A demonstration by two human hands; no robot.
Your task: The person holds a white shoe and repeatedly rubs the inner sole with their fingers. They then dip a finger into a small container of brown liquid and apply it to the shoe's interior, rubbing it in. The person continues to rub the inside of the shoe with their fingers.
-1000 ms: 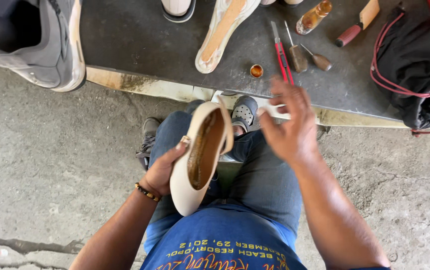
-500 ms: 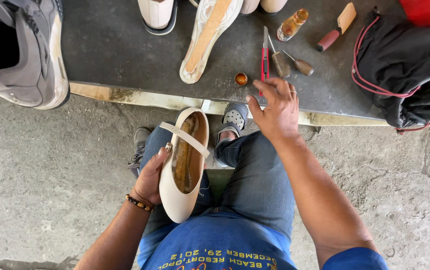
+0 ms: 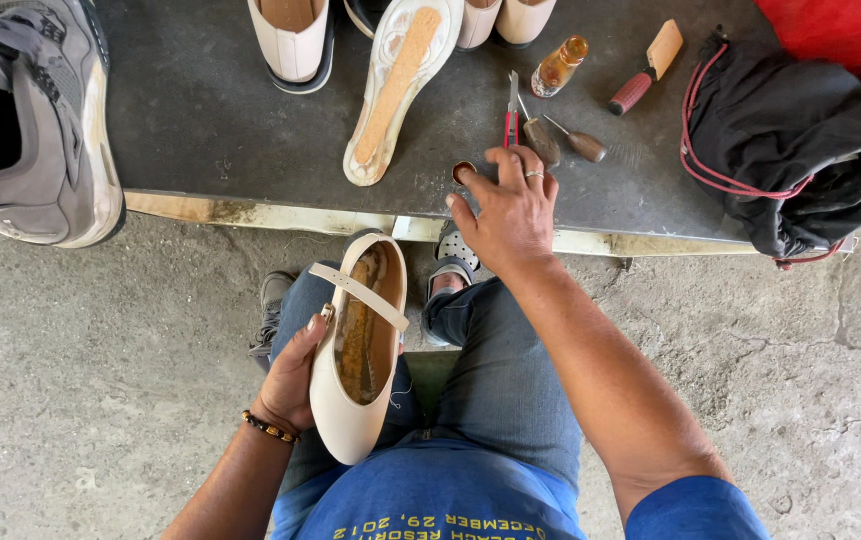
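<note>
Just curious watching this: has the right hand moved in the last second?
Yes. The right hand went forward from above the knees onto the dark bench, by the small brown cap.

Grey sneaker (image 3: 36,120) left of the loose insole (image 3: 396,85) cut by frame edge; red cloth (image 3: 841,30) likewise, far right.

cream strapped shoe (image 3: 356,360): opening up, bare glue-stained inside, toe toward the wearer, over the lap, held from its left side | small brown round cap (image 3: 464,171): on dark bench top, at right-hand fingertips, near the front edge
</note>
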